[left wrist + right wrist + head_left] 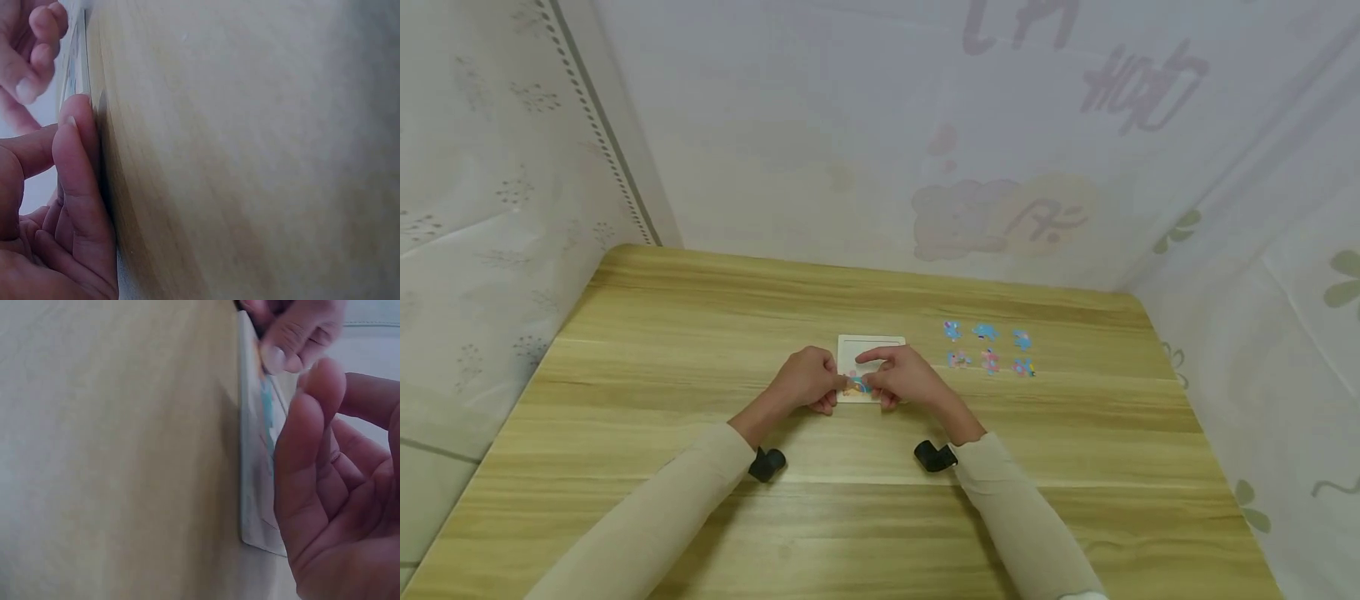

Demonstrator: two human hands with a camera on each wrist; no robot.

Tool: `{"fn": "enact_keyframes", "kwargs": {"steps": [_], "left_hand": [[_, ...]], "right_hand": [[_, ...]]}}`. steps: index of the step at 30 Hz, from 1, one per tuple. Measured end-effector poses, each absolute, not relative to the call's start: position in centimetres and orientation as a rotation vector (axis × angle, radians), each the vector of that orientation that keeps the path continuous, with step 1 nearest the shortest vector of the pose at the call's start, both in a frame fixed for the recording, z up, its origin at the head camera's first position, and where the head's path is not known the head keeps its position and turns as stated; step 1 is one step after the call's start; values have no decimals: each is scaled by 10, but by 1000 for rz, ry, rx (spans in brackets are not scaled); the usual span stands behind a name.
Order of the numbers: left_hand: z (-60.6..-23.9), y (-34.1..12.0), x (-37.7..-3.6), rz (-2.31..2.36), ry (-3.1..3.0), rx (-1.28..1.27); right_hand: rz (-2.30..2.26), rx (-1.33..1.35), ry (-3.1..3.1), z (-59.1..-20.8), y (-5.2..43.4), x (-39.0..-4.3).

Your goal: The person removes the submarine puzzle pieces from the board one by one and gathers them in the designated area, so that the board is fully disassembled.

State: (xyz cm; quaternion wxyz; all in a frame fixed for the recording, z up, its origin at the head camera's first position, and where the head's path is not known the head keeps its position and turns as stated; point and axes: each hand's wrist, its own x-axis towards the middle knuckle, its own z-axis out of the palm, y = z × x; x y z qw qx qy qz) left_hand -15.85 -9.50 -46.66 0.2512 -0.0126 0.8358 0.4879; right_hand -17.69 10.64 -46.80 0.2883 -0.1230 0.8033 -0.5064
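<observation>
A small white puzzle tray [872, 341] lies flat on the table with joined colourful puzzle pieces [854, 387] along its near side. My left hand [808, 379] grips the tray's near left corner, thumb on top by the pieces and the other fingers bent at the edge. In the right wrist view, that left thumb [275, 357] rests by an orange and blue part of the picture. My right hand [910, 377] is over the tray's right side, index finger stretched across it and thumb near the pieces. Its fingers [300, 444] are loosely bent beside the tray edge.
Several loose blue and pink puzzle pieces [985, 332] lie in two rows right of the tray. The wooden table [700, 325] meets patterned curtains [820, 167] at the back and sides. A black wrist camera [934, 456] is on each wrist.
</observation>
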Motion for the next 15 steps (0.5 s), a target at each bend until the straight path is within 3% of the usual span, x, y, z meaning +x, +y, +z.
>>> {"fn": "enact_keyframes", "kwargs": {"steps": [15], "left_hand": [[-471, -96, -162, 1371, 2217, -45]], "right_hand": [[-1141, -446, 2270, -474, 102, -174]]}}
